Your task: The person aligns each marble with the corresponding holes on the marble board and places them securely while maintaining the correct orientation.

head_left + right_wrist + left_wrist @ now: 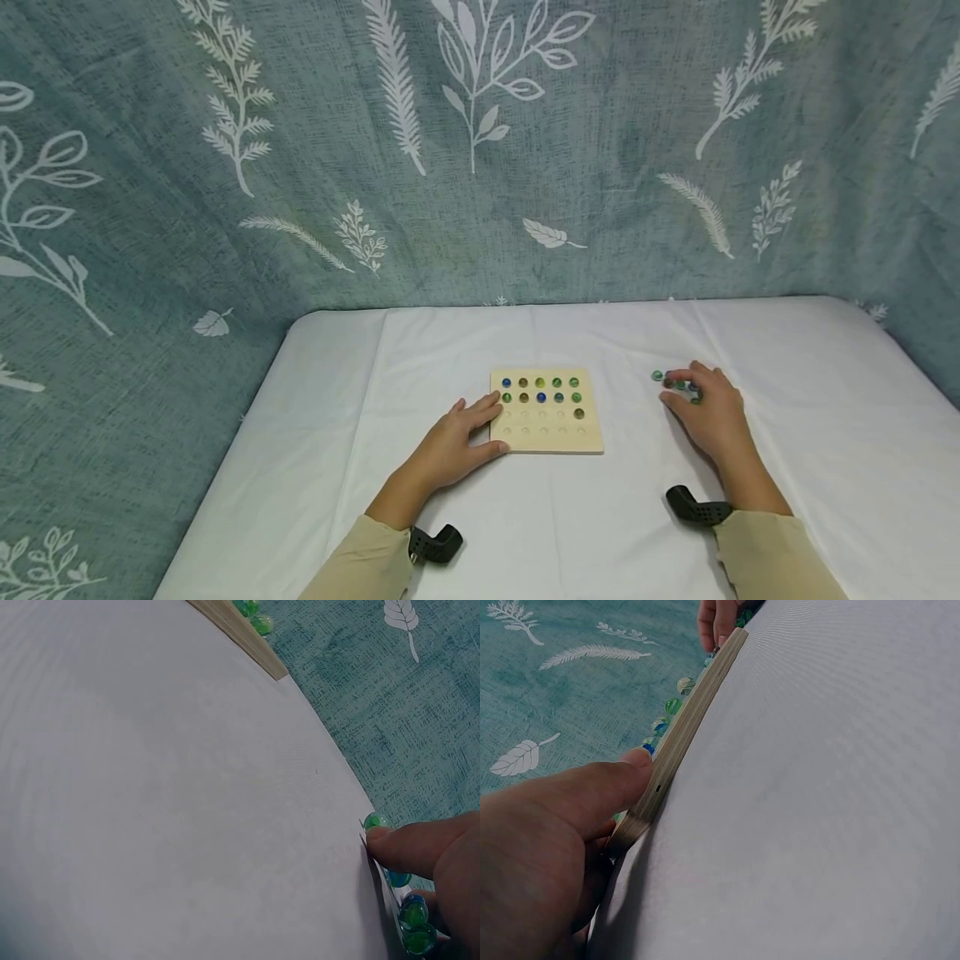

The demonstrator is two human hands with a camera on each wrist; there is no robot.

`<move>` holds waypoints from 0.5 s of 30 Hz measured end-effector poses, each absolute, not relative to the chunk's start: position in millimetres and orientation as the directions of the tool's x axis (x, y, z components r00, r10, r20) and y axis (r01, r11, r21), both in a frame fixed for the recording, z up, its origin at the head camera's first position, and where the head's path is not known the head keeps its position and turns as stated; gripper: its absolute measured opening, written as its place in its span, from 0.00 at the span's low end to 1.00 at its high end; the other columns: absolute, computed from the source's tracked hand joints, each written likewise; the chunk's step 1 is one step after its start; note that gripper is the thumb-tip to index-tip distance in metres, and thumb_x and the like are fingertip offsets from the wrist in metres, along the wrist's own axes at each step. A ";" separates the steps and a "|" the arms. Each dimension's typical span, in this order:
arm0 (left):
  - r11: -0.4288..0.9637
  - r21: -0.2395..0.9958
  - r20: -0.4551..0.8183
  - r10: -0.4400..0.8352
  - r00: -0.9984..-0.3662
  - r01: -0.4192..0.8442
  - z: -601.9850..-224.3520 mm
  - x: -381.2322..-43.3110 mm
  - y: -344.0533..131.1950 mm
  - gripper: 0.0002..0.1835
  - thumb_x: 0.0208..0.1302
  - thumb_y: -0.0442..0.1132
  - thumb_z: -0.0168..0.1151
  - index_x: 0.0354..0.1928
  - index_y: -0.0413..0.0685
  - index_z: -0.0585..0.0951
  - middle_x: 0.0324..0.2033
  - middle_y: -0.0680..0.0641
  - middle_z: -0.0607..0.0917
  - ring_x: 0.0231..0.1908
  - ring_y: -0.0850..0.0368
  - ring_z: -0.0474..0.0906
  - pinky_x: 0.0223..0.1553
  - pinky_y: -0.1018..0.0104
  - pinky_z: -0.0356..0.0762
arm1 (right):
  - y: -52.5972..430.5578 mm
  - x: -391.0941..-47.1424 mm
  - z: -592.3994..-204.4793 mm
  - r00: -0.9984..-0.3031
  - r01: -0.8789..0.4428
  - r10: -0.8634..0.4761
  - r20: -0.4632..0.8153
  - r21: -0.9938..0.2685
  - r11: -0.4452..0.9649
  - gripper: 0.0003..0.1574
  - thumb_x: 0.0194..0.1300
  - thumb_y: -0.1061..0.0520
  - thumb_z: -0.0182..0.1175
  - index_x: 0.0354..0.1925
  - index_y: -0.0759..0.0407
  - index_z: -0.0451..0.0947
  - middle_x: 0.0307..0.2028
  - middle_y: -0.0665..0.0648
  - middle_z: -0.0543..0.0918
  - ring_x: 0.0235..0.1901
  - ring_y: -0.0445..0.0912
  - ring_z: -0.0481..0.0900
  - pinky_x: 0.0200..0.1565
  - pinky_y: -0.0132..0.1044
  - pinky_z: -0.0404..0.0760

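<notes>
A pale wooden board point(547, 442) with rows of round hollows lies on the white cloth. Glass marbles point(542, 397) fill its two far rows, and a brownish marble point(578, 413) sits at the right end of the third row. My left hand point(453, 442) holds the board's near left corner, thumb at the front edge and fingers at the left side. To the right of the board, my right hand point(708, 412) is over a cluster of loose marbles point(681, 385), with its thumb and forefinger apart around them. Part of the cluster is hidden by the fingers.
A white cloth point(465, 342) covers the table. Behind it hangs a teal curtain point(450, 250) with a white leaf pattern. A black wrist device point(437, 545) is on the left wrist, another black device point(697, 507) on the right.
</notes>
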State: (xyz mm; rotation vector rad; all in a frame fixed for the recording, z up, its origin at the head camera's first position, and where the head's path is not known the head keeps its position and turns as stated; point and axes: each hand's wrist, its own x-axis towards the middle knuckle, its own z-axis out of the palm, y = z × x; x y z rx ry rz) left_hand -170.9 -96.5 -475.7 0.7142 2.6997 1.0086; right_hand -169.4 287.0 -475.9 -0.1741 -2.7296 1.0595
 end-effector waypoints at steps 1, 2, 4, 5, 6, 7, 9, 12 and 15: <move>0.656 0.654 0.008 0.493 -0.870 0.377 -475.6 -170.7 -96.3 0.37 0.63 0.55 0.66 0.71 0.51 0.69 0.74 0.60 0.61 0.75 0.53 0.52 0.78 0.52 0.47 | 287.1 -169.7 -476.2 -0.971 0.039 0.188 0.147 -0.680 0.732 0.17 0.67 0.57 0.63 0.52 0.63 0.77 0.69 0.77 0.61 0.70 0.78 0.45 0.69 0.74 0.42; 0.656 0.653 0.009 0.494 -0.870 0.379 -475.7 -170.6 -96.2 0.37 0.63 0.55 0.65 0.71 0.51 0.68 0.74 0.60 0.61 0.75 0.52 0.52 0.78 0.52 0.47 | 287.3 -170.2 -476.5 -0.971 0.042 0.192 0.146 -0.681 0.731 0.16 0.67 0.57 0.63 0.50 0.63 0.77 0.69 0.78 0.61 0.70 0.78 0.45 0.69 0.73 0.42; 0.655 0.653 0.010 0.496 -0.869 0.381 -475.9 -170.4 -96.1 0.37 0.63 0.55 0.65 0.71 0.51 0.68 0.74 0.60 0.61 0.75 0.52 0.53 0.78 0.52 0.47 | 287.4 -171.0 -476.8 -0.970 0.044 0.195 0.148 -0.677 0.735 0.14 0.67 0.57 0.63 0.47 0.64 0.76 0.68 0.78 0.61 0.70 0.78 0.46 0.69 0.73 0.42; 0.657 0.652 0.007 0.494 -0.869 0.378 -475.8 -170.1 -96.1 0.37 0.63 0.56 0.65 0.72 0.51 0.68 0.74 0.60 0.61 0.75 0.52 0.52 0.77 0.51 0.47 | 287.4 -171.2 -477.0 -0.969 0.045 0.195 0.151 -0.671 0.740 0.14 0.67 0.57 0.62 0.46 0.65 0.76 0.68 0.79 0.62 0.70 0.78 0.47 0.69 0.73 0.42; 0.655 0.654 0.008 0.494 -0.869 0.378 -475.6 -169.8 -96.1 0.37 0.63 0.55 0.65 0.71 0.51 0.68 0.74 0.60 0.61 0.75 0.52 0.52 0.77 0.51 0.47 | 287.1 -171.5 -477.0 -0.968 0.046 0.198 0.155 -0.663 0.747 0.14 0.67 0.57 0.62 0.45 0.66 0.75 0.67 0.79 0.62 0.69 0.78 0.48 0.69 0.74 0.43; 0.656 0.655 0.003 0.494 -0.870 0.375 -475.6 -169.7 -96.1 0.37 0.63 0.56 0.65 0.72 0.51 0.68 0.74 0.60 0.61 0.75 0.52 0.52 0.77 0.51 0.47 | 286.8 -171.7 -477.0 -0.966 0.047 0.201 0.161 -0.657 0.752 0.14 0.67 0.57 0.62 0.44 0.66 0.75 0.67 0.79 0.63 0.69 0.78 0.49 0.68 0.73 0.44; 0.657 0.654 0.002 0.494 -0.869 0.375 -476.1 -170.0 -96.0 0.37 0.63 0.56 0.65 0.72 0.52 0.68 0.74 0.60 0.60 0.75 0.52 0.52 0.77 0.51 0.47 | 286.0 -172.1 -476.7 -0.963 0.050 0.207 0.170 -0.646 0.762 0.14 0.67 0.56 0.62 0.42 0.67 0.74 0.66 0.79 0.64 0.69 0.78 0.50 0.68 0.73 0.45; 0.658 0.654 0.005 0.491 -0.871 0.374 -476.2 -170.3 -95.7 0.37 0.63 0.56 0.65 0.72 0.52 0.68 0.74 0.61 0.60 0.76 0.51 0.51 0.77 0.50 0.48 | 284.6 -172.5 -476.2 -0.959 0.053 0.217 0.183 -0.635 0.771 0.13 0.67 0.57 0.61 0.40 0.68 0.74 0.66 0.79 0.65 0.68 0.78 0.52 0.68 0.72 0.47; 0.658 0.653 0.010 0.487 -0.873 0.375 -476.2 -170.3 -95.3 0.37 0.63 0.56 0.65 0.71 0.52 0.69 0.74 0.60 0.61 0.76 0.50 0.52 0.77 0.49 0.49 | 283.6 -172.7 -476.2 -0.957 0.054 0.221 0.189 -0.632 0.773 0.12 0.67 0.58 0.61 0.40 0.67 0.74 0.66 0.79 0.65 0.68 0.78 0.52 0.68 0.72 0.47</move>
